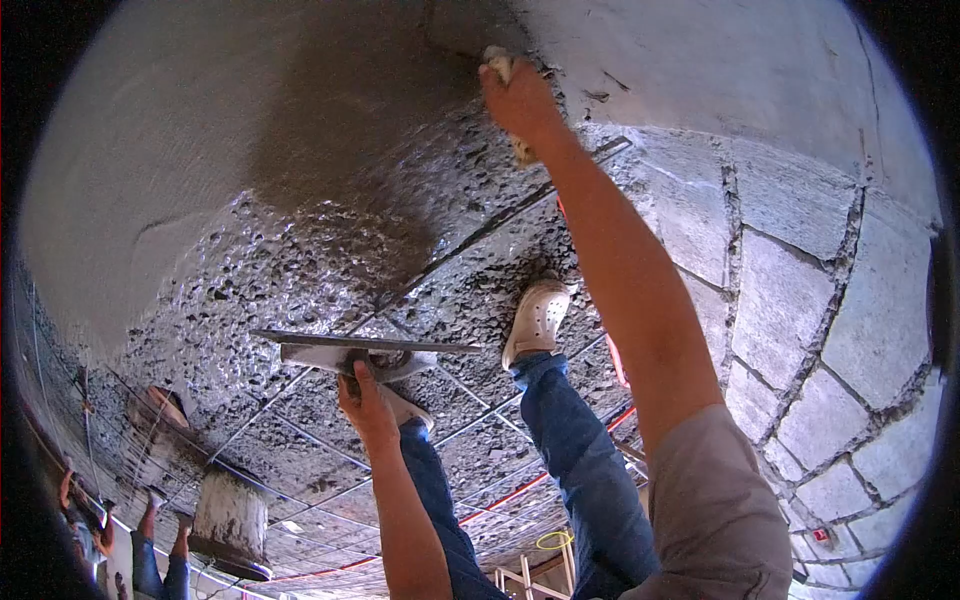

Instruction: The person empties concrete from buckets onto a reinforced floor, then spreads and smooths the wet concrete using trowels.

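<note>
My left hand [368, 408] is closed around the handle of a finishing trowel [300, 354], its long thin blade seen nearly edge-on above the rough concrete. Farther forward, my right hand [520, 100] is wrapped round a pale, worn handle [522, 152] that sticks out on both sides of the fist. The tool's working part blends into the dark surface, so its kind is unclear. Beside that hand lies wet concrete [340, 90], smooth and partly in shadow. Coarse, pebbly wet concrete [290, 255] spreads between the two hands.
A dark straight bar [500, 215] crosses the rough concrete. Steel mesh and a red hose [500, 488] run around my legs and pale clog [540, 318]. Stone-patterned paving [785, 295] lies right. A dirty bucket [230, 520] and other people [90, 525] are at lower left.
</note>
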Demonstrator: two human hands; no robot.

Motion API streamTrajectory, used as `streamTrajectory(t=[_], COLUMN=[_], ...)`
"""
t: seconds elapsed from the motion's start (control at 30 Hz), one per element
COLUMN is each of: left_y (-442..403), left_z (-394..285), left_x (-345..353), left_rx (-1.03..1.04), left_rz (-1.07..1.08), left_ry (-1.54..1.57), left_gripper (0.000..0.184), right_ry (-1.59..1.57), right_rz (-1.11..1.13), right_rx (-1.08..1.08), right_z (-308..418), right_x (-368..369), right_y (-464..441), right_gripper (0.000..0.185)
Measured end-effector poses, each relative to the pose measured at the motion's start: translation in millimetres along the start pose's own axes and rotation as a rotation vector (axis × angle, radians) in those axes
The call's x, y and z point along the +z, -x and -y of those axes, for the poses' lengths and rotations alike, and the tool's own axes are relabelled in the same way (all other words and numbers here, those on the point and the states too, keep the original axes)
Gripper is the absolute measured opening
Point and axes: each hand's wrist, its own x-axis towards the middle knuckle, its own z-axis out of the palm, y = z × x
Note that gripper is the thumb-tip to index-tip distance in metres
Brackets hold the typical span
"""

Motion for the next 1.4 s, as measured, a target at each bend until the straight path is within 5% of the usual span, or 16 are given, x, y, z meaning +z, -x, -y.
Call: streamTrajectory(t=[0.17, 0.37, 0.77, 0.83, 0.9, 1.1, 1.17, 1.4], left_y=[-3.2, -1.7, -9.6, -12.6, -9.5, -24.1, -21.1, -23.7], left_z=[8.9, 0.2, 7.2, 10.6, 1.1, 13.4, -1.1, 4.6], left_x=[-9.2, -3.1, -1.7, -8.9, -6.9, -38.0, -41.8, -72.7], left_rx=[-0.051, -0.085, -0.02, 0.043, -0.061, 0.091, 0.073, 0.079], left_rz=[0.013, -0.009, -0.074, 0.023, -0.118, -0.251, -0.377, -0.431], left_ry=[0.011, -0.004, -0.029, -0.046, -0.046, 0.148, 0.177, 0.348], left_gripper=[0.046, 0.047, 0.049, 0.048, 0.047, 0.053, 0.056, 0.051], right_ry=[-0.004, -0.019, -0.133, -0.093, 0.005, 0.119, 0.304, 0.345], right_rz=[0.095, 0.213, 0.19, 0.272, 0.435, 0.965, 1.125, 0.999], right_rx=[0.098, -0.245, 0.015, -0.023, -0.059, -0.054, -0.27, -0.327], right_z=[0.3, 42.6, -0.4, -7.5, -15.3, -32.1, -50.5, -97.4], right_x=[10.5, 18.4, -13.2, -36.0, -59.0, -106.4, -102.3, -37.3], right_y=[-13.7, 57.0, 108.4, 138.9, 169.2, 230.0, 245.7, 259.3], right_gripper=[0.054, 0.046, 0.039, 0.037, 0.037, 0.038, 0.037, 0.036])
